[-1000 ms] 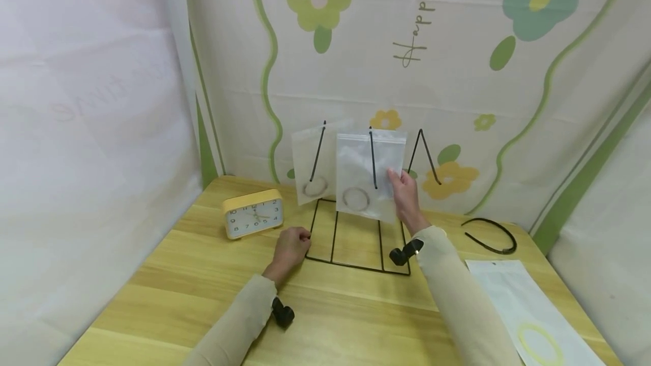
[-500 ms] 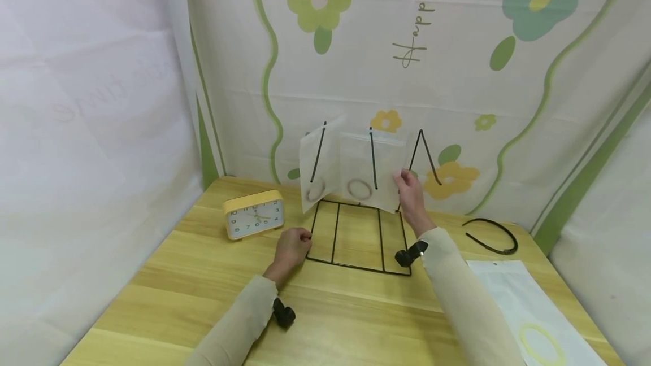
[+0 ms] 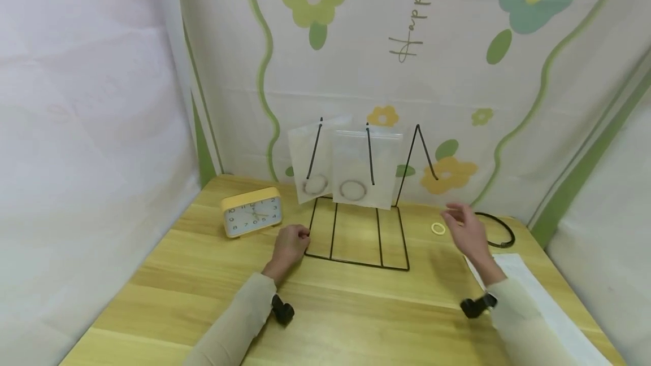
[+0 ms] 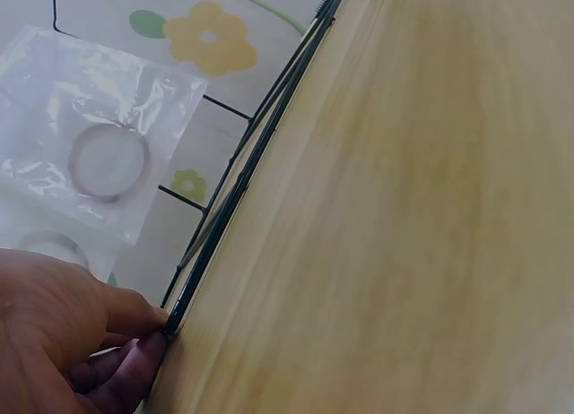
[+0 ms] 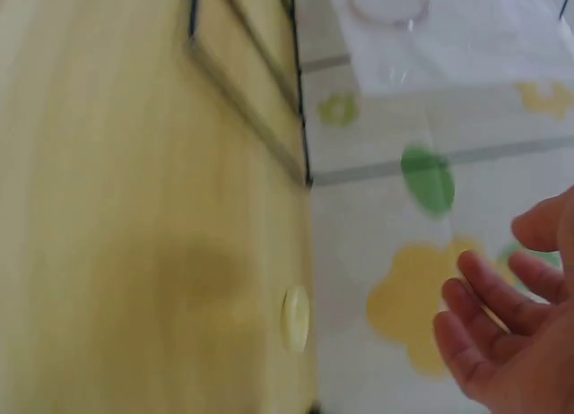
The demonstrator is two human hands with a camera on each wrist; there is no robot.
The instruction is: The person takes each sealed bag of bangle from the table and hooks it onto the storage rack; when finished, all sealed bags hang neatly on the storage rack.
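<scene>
A black wire display rack (image 3: 356,263) stands on the wooden table, with three arms rising at its back. Two clear zip bags hang from it: a left bag (image 3: 304,154) and a middle bag (image 3: 351,157), each with a thin brownish ring inside. The rack's right arm bears no bag. My left hand (image 3: 289,246) pinches the rack's front left base corner between thumb and fingers, clear in the left wrist view. My right hand (image 3: 467,233) is in the air right of the rack, fingers loosely bent and holding nothing. Near it lies a small pale yellow ring (image 5: 296,320).
A yellow alarm clock (image 3: 252,213) stands left of the rack. At the right lie a black headband (image 3: 512,234), partly behind my right hand, and a long white packet (image 3: 539,292), partly under my sleeve. A flowered white curtain (image 3: 346,72) hangs behind the table.
My right hand has let go of the middle bag's right edge and moved right. The bag now hangs by itself. The small yellow ring has come into view. My left hand keeps its place.
</scene>
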